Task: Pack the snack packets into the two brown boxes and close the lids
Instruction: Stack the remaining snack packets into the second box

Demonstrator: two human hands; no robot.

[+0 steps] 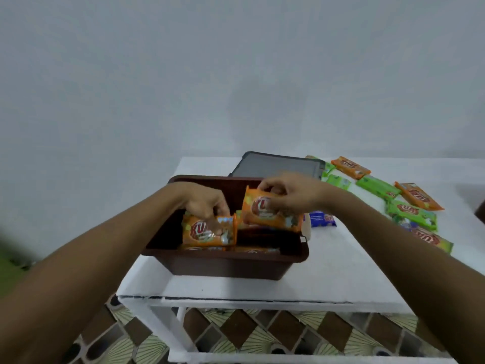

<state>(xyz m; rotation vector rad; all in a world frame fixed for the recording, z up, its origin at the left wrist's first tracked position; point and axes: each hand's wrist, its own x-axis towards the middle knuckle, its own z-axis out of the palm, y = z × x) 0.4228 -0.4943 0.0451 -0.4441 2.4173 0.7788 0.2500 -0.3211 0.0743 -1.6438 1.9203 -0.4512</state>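
Brown box [225,264] open, near front-left edge of white table [328,271]. L hand [207,203] pinches orange packet [202,233] upright inside box, left side. R hand [286,195] pinches second orange packet [265,216] over box's right half, free room beneath. Lid [278,165] flat behind box. Loose packets [412,211] spread to the right.
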